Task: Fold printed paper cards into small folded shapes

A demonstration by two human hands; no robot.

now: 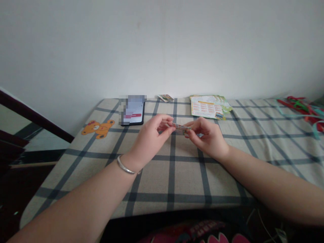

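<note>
Between my two hands is a small folded piece of printed paper [181,127], seen nearly edge-on above the table. My left hand [158,130], with a silver bangle at the wrist, pinches its left end between thumb and fingers. At the right end, the thumb and fingers of my right hand [205,135] are closed on the same paper. Behind my right hand lies a loose stack of printed leaflets [206,107]. Another small folded paper [166,98] rests near the wall.
A checked cloth [157,182] covers the table. A phone [133,111] lies at the back left, near a bear picture [97,128]. Red, green and pale blue strips [303,108] are heaped at the far right. The white wall [162,47] borders the back edge.
</note>
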